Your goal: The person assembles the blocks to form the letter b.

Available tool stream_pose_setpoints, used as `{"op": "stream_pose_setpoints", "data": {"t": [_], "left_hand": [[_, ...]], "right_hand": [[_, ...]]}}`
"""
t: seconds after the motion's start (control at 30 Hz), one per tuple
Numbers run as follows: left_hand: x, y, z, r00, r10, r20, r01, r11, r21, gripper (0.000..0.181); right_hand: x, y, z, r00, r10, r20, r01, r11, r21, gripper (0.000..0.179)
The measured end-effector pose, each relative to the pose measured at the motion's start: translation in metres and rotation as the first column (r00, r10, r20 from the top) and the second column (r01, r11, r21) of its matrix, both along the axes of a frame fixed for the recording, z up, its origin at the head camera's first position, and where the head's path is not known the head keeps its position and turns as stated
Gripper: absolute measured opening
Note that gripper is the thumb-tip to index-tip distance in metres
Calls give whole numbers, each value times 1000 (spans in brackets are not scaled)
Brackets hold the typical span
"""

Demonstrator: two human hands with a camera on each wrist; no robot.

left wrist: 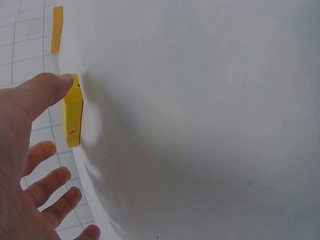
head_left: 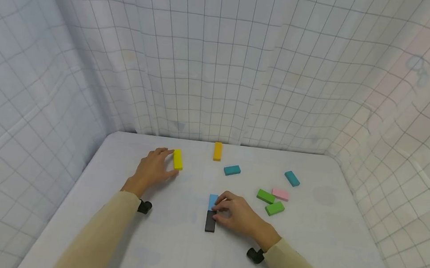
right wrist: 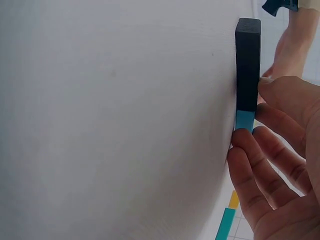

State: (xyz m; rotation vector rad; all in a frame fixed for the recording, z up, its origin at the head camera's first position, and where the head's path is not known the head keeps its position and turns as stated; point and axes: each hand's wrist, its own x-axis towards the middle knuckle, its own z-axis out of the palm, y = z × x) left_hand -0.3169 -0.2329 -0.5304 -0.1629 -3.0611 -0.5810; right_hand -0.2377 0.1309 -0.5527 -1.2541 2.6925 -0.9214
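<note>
My left hand (head_left: 151, 170) reaches round a yellow block (head_left: 178, 160) lying at the back left of the table. Its index finger is at the block's far end and the thumb at its near end. In the left wrist view the thumb (left wrist: 50, 87) overlaps one end of it, and the other fingers are spread apart. My right hand (head_left: 240, 215) rests at a black block (head_left: 210, 221) and a light blue block (head_left: 212, 201), which lie end to end in one line. Its thumb (right wrist: 280, 95) lies along the black block's side; its fingertips cover part of the blue one.
Behind these, an orange block (head_left: 217, 151) stands at the table's back edge near a teal block (head_left: 232, 170). On the right lie two green blocks (head_left: 266, 196), a pink block (head_left: 280, 194) and another teal block (head_left: 292, 178). Checked cloth (head_left: 215, 62) hangs round the white table (head_left: 168, 253).
</note>
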Motion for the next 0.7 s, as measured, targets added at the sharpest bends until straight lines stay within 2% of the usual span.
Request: {"op": "stream_pose_setpoints", "data": {"t": [0.23, 0.47, 0.7], "left_hand": [[-12, -5, -5, 998, -61, 21, 62, 998, -7, 89], [-15, -7, -11, 994, -104, 33, 103, 994, 37, 89], [-19, -7, -13, 992, -129, 14, 127, 987, 98, 86]], "right_hand": [[2, 0, 2, 1000, -9, 18, 9, 1000, 9, 20], [1, 1, -2, 999, -5, 46, 5, 1000, 8, 20], [-2, 2, -2, 1000, -4, 17, 3, 1000, 16, 20]]}}
